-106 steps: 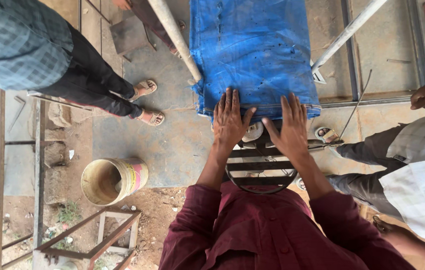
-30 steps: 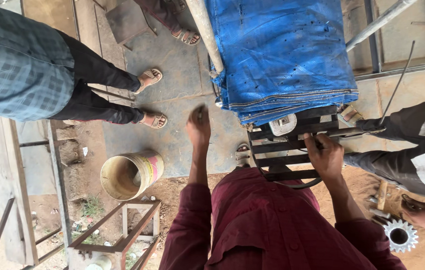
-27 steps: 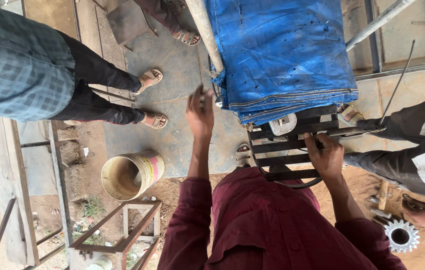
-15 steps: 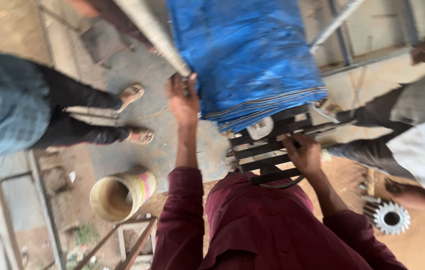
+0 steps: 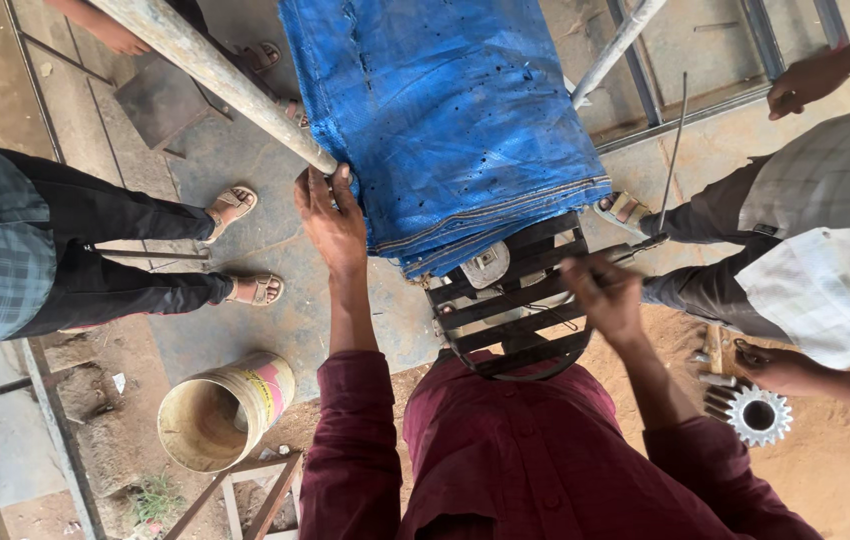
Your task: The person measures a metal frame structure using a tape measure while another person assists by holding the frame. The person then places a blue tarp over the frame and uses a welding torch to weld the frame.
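Below the head camera, on a dark metal frame point(image 5: 510, 300): folded blue tarpaulin point(image 5: 445, 120), covering most of it. Left hand point(image 5: 330, 220) flat and spread against the tarpaulin's near-left corner, fingers touching a grey metal pipe point(image 5: 215, 75). Right hand point(image 5: 605, 295) curled around a thin metal rod point(image 5: 673, 160) at the frame's right edge. Near the left sleeve, on the ground, an open bucket point(image 5: 220, 410); far right, a toothed gear point(image 5: 757, 413) beside another person's hand point(image 5: 775, 368).

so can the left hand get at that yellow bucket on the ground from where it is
Probably not as things stand. The left hand is up at the edge of the blue tarp beside the metal pipe, while the bucket lies far below on the ground; the person would likely have to bend down.
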